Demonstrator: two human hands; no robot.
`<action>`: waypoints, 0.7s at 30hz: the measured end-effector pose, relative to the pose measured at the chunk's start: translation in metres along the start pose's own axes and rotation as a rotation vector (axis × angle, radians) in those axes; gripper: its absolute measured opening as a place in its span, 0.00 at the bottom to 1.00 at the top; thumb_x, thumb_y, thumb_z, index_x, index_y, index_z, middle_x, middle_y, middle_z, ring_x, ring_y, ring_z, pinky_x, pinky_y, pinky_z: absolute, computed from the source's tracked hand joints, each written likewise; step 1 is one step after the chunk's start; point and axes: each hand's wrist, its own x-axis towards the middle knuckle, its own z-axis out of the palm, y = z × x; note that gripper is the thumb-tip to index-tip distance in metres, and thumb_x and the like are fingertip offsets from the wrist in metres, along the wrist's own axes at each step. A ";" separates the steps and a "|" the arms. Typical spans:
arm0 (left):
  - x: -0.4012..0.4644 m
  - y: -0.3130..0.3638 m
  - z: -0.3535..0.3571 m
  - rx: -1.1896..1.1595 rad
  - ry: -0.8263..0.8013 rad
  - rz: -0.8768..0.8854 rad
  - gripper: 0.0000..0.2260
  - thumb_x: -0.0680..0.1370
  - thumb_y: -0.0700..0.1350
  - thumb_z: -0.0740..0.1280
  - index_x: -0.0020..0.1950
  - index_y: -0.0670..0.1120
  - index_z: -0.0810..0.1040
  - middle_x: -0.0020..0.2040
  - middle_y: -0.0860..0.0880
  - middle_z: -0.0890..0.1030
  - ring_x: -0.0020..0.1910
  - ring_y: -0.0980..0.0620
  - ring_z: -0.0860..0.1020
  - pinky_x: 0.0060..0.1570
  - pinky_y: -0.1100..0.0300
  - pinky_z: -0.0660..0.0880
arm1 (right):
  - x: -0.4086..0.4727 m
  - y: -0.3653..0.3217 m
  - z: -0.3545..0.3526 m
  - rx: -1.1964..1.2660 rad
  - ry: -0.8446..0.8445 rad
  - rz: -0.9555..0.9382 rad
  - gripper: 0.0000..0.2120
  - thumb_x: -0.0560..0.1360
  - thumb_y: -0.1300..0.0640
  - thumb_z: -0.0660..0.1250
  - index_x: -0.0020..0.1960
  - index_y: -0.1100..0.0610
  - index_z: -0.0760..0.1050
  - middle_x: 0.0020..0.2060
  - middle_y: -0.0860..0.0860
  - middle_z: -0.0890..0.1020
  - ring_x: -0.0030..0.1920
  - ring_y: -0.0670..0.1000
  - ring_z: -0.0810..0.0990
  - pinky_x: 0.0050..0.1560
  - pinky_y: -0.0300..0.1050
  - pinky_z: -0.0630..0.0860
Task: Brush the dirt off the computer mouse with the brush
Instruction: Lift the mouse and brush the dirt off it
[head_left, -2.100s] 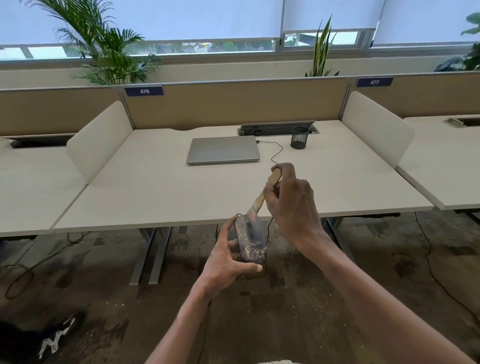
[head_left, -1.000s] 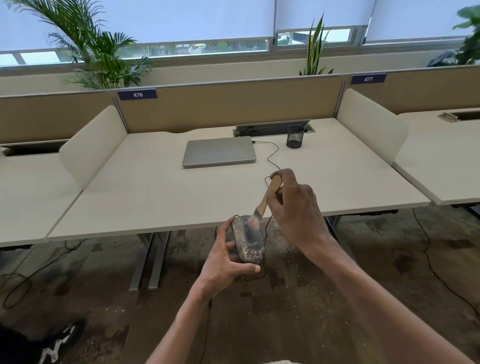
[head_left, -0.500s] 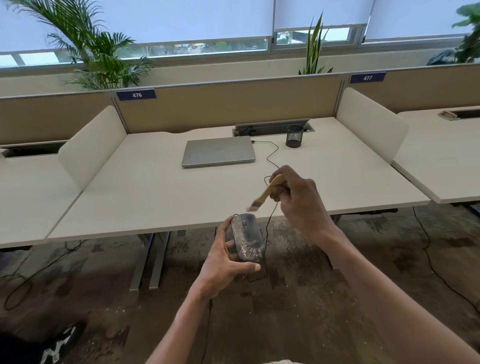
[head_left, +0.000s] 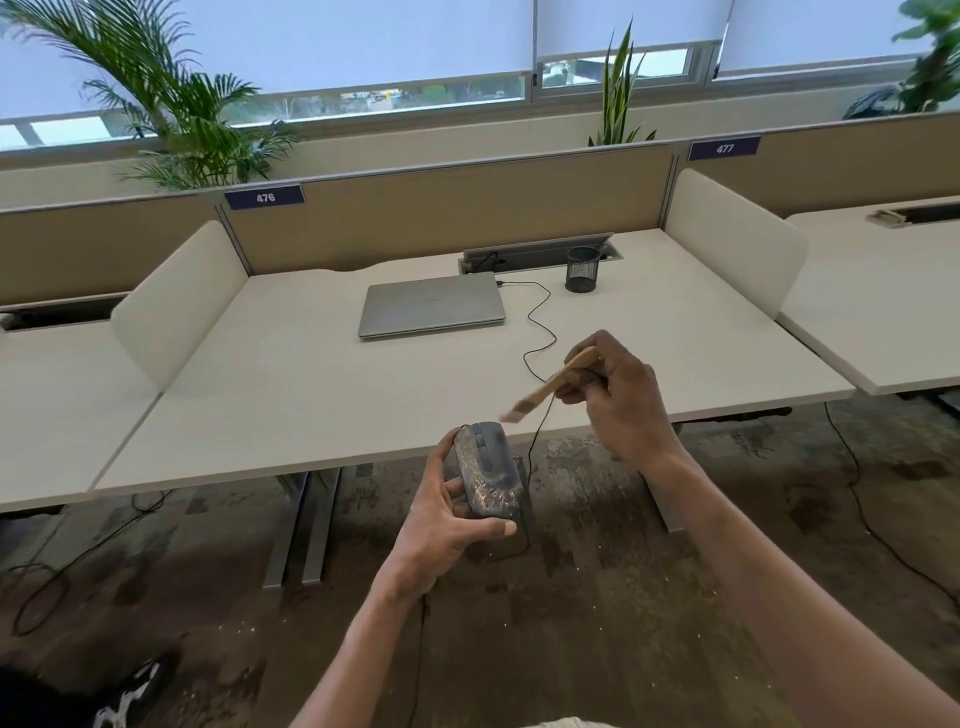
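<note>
While both hands hang out past the desk edge, above the floor:
Left hand (head_left: 447, 525): fingers wrapped round the computer mouse (head_left: 487, 470), its lower half speckled with dirt.
Right hand (head_left: 618, 400): pinching the wooden brush (head_left: 553, 384), bristles lifted just clear of the mouse.
Desk (head_left: 291, 384): closed laptop (head_left: 431, 306), mesh pen cup (head_left: 582, 268).

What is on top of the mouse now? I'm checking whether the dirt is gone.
Pale speckled dirt covers the near half of the mouse; the brush is lifted clear. The left hand hides its left side and underside.
</note>
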 end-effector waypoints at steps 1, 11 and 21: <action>0.001 0.000 0.001 0.001 -0.005 0.001 0.58 0.59 0.39 0.85 0.79 0.64 0.57 0.64 0.38 0.81 0.58 0.39 0.85 0.62 0.38 0.80 | 0.001 0.002 0.002 0.009 0.012 0.008 0.15 0.78 0.75 0.60 0.50 0.56 0.73 0.41 0.54 0.83 0.41 0.49 0.85 0.45 0.44 0.84; -0.001 -0.008 -0.007 0.034 0.034 0.002 0.59 0.55 0.47 0.90 0.76 0.70 0.60 0.66 0.37 0.80 0.62 0.37 0.83 0.63 0.36 0.79 | -0.023 0.012 -0.007 0.120 -0.147 0.145 0.14 0.76 0.78 0.56 0.49 0.63 0.73 0.41 0.61 0.82 0.40 0.53 0.86 0.46 0.48 0.84; -0.002 0.000 -0.003 0.039 0.025 0.029 0.58 0.55 0.47 0.89 0.77 0.69 0.60 0.66 0.38 0.80 0.63 0.38 0.83 0.63 0.36 0.79 | -0.018 0.024 0.004 0.246 -0.044 0.222 0.13 0.79 0.75 0.59 0.49 0.59 0.74 0.44 0.61 0.83 0.43 0.54 0.87 0.48 0.50 0.84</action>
